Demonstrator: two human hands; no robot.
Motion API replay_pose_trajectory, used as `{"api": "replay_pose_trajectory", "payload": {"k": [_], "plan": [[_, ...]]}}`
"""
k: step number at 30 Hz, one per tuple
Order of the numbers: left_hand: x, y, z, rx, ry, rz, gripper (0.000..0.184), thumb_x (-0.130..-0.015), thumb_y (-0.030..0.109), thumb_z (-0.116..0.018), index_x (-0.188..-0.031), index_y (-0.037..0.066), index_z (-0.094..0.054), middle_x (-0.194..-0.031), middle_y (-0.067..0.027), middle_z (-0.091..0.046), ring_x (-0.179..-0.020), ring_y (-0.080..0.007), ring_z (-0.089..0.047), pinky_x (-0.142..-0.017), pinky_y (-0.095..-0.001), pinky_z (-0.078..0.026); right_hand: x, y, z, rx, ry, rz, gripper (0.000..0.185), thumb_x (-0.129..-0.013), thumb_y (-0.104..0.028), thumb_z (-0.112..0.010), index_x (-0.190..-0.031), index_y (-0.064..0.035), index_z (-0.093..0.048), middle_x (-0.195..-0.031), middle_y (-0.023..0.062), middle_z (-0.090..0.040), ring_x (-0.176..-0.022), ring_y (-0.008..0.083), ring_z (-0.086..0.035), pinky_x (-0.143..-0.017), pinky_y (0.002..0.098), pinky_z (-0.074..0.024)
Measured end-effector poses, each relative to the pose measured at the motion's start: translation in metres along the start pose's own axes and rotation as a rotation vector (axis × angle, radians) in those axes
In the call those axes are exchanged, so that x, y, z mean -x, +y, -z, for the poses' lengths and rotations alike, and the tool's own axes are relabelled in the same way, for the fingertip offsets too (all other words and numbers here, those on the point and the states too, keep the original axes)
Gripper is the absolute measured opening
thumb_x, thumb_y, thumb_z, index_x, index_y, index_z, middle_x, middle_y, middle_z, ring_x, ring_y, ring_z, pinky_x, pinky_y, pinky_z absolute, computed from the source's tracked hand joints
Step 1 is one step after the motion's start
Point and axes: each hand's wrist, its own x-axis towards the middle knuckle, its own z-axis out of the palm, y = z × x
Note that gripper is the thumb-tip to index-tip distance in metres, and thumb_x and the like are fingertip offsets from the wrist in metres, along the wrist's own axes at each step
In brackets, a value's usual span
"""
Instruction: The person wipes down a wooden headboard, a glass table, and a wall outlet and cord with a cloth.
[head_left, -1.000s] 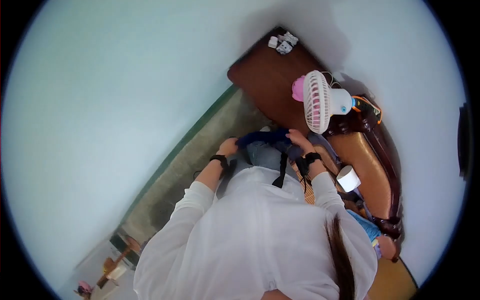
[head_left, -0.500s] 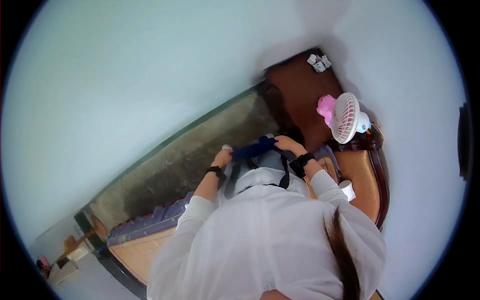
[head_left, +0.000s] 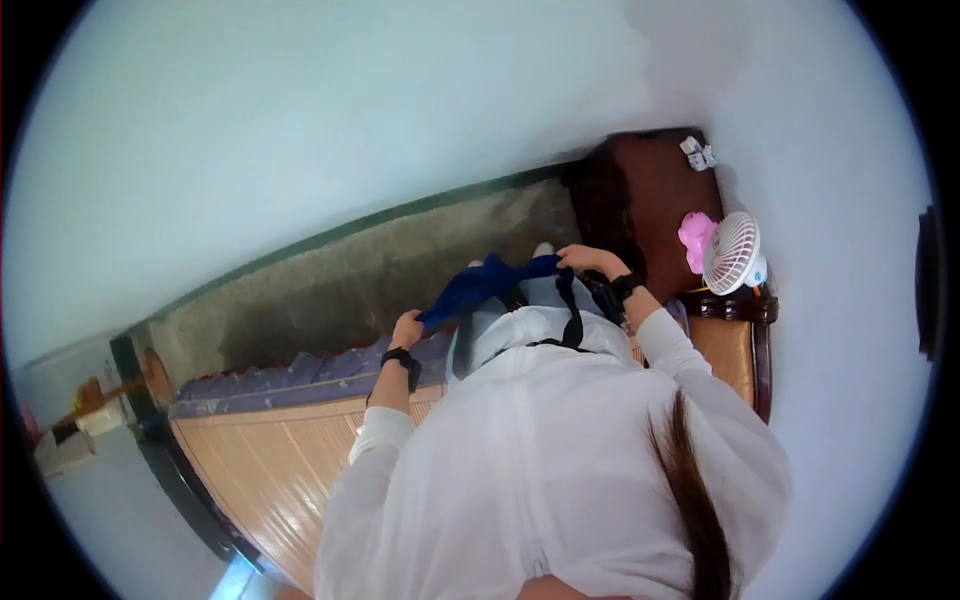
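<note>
A dark blue cloth (head_left: 478,287) is stretched between my two hands, in front of my waist and above my legs. My left hand (head_left: 406,328) is closed on its lower left end. Its upper right end is pinched in my right hand (head_left: 583,258). A black band circles each wrist. Beyond the cloth the tips of two light shoes show against the grey floor.
On my left lies a bed with a tan mat (head_left: 280,460) and purple bedding edge (head_left: 290,386). A brown cabinet (head_left: 655,200) at the upper right bears a pink object (head_left: 696,240) and small white items (head_left: 697,153). Beside them is a white fan (head_left: 733,254).
The view has turned, bringing more of the bed in on the left. My left hand has moved left and down, away from my right, and the blue cloth is spread wider.
</note>
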Motion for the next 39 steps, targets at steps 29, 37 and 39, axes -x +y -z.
{"api": "replay_pose_trajectory", "payload": {"k": [29,37,39], "plan": [[0.069,0.085,0.204,1.679,0.215,0.122,0.041,-0.084,0.055,-0.049,-0.094,0.016,-0.059,-0.082,0.0006,-0.060,-0.079,-0.0147,-0.056,-0.072,-0.0333,-0.044,-0.118,-0.391,-0.157,0.680,-0.333,1.074,0.027,-0.081,-0.025,-0.052,-0.093,-0.0021,-0.058,-0.092,0.0167,-0.060,-0.085,0.0324,-0.056,-0.073,0.0393,-0.0437],[0.019,0.019,0.266,1.616,0.567,0.008,0.022,-0.086,0.011,-0.053,-0.108,0.011,-0.048,-0.088,-0.0030,-0.060,-0.074,-0.0147,-0.058,-0.061,-0.0276,-0.047,-0.151,-0.471,-0.177,0.855,-0.366,1.013,0.026,-0.079,-0.028,-0.055,-0.086,-0.0032,-0.058,-0.079,0.0176,-0.059,-0.075,0.0341,-0.055,-0.064,0.0411,-0.0418],[0.018,0.026,0.277,1.640,0.684,0.053,0.028,-0.083,0.004,-0.055,-0.108,0.012,-0.045,-0.090,-0.0040,-0.059,-0.074,-0.0151,-0.058,-0.060,-0.0277,-0.048,-0.152,-0.480,-0.174,0.920,-0.337,0.946,0.032,-0.080,-0.034,-0.057,-0.088,-0.0036,-0.058,-0.080,0.0172,-0.060,-0.076,0.0328,-0.056,-0.065,0.0398,-0.0425]]}}
